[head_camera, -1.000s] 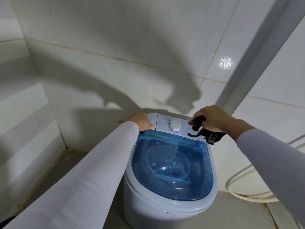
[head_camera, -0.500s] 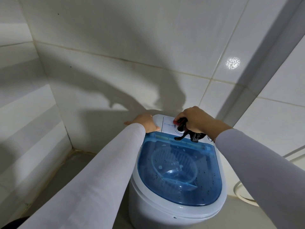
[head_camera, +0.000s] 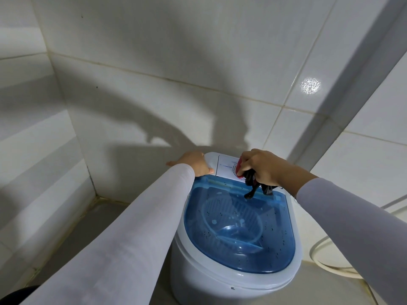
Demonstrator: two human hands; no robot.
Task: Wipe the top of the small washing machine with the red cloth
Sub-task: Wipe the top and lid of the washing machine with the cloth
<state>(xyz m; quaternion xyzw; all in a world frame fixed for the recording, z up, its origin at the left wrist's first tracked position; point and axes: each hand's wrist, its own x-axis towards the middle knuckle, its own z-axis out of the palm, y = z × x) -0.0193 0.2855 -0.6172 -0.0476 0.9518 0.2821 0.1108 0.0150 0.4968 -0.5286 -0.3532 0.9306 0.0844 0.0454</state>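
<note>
The small white washing machine (head_camera: 220, 282) stands in a tiled corner. Its translucent blue lid (head_camera: 240, 225) is down and flecked with dark specks. Behind the lid runs the white control panel (head_camera: 222, 165). My right hand (head_camera: 262, 168) is bunched around the red cloth (head_camera: 239, 168), which looks red at the fingertips and dark where its ends hang over the lid's back edge (head_camera: 257, 188). The cloth presses on the panel and covers the dial. My left hand (head_camera: 195, 162) rests flat on the machine's back left corner, fingers spread and holding nothing.
White tiled walls close in behind and on the left. A raised white corner strip (head_camera: 343, 102) runs diagonally up the right wall. A pale hose (head_camera: 323, 263) loops on the floor right of the machine. Grey floor (head_camera: 72, 249) lies to the left.
My right hand has slid the cloth leftward along the control panel, from its right end onto the dial. The left hand has stayed on the back left corner. The camera has shifted slightly.
</note>
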